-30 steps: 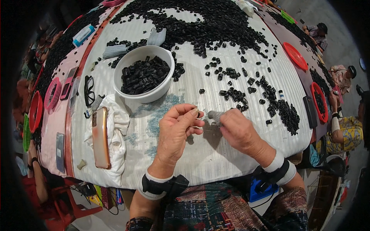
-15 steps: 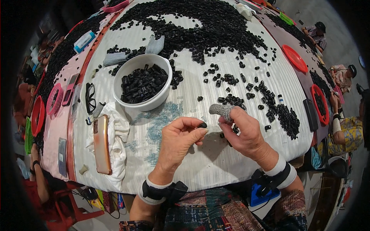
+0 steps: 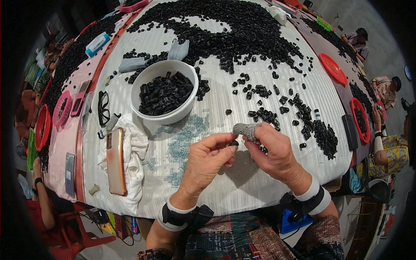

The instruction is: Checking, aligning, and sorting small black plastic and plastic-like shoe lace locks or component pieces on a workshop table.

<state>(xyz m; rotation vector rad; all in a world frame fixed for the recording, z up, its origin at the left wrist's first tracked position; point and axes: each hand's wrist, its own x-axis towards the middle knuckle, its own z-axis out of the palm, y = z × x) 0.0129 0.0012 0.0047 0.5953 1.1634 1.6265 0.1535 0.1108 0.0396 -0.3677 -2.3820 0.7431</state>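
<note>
My left hand (image 3: 208,161) pinches a small black cylindrical piece (image 3: 234,143) between thumb and fingers, above the near part of the table. Close on its right, my right hand (image 3: 277,156) is closed, with a grey knitted finger cover (image 3: 248,130) on the index finger. The cover's tip is beside my left fingertips. Whatever the right fingers hold, if anything, is hidden. A white bowl (image 3: 194,100) beyond my left hand contains many larger black tubular pieces (image 3: 164,93). Loose black pieces (image 3: 265,116) lie just past my right hand.
Black pieces (image 3: 242,39) cover the table's far part; a smaller heap (image 3: 325,138) lies right. On the left are a phone (image 3: 115,162) on white cloth (image 3: 134,175), and eyeglasses (image 3: 103,108). Red baskets (image 3: 333,69) stand farther right. Other people (image 3: 385,147) sit at both sides.
My right hand has moved slightly left, bringing its covered index finger up to my left fingertips. The left hand keeps the black piece. The view has shifted a little.
</note>
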